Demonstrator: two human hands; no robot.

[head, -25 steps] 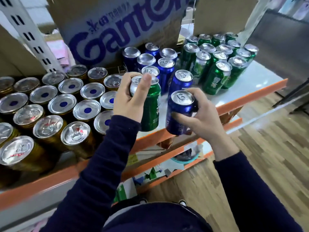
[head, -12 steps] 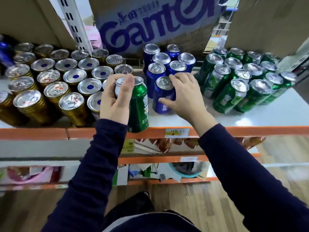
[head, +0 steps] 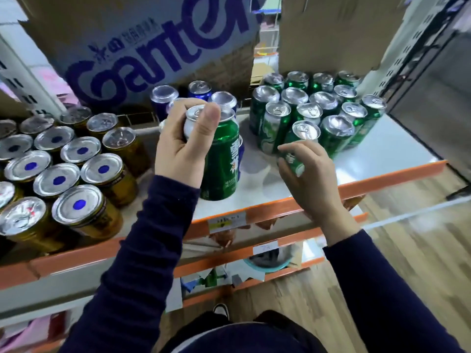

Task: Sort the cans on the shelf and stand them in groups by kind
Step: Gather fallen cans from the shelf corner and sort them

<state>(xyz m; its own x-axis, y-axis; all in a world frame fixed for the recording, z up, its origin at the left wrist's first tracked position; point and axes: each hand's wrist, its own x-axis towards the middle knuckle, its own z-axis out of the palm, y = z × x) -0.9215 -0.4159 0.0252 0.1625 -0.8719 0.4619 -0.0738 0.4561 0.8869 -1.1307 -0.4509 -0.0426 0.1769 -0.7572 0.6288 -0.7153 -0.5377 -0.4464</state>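
Note:
My left hand grips a green can near its top, upright above the white shelf close to the front edge. Behind that hand stand the blue cans, partly hidden. To the right, my right hand curls around the lower body of the front green can in the group of green cans. Gold cans with silver lids fill the left of the shelf.
A cardboard box with blue lettering stands behind the blue cans, and a plain one behind the green cans. The shelf's orange front rail has lower shelves with packets under it. There is wooden floor to the right.
My right hand let go of the blue can among the blue ones and moved right to the front green can. My left hand still holds its green can.

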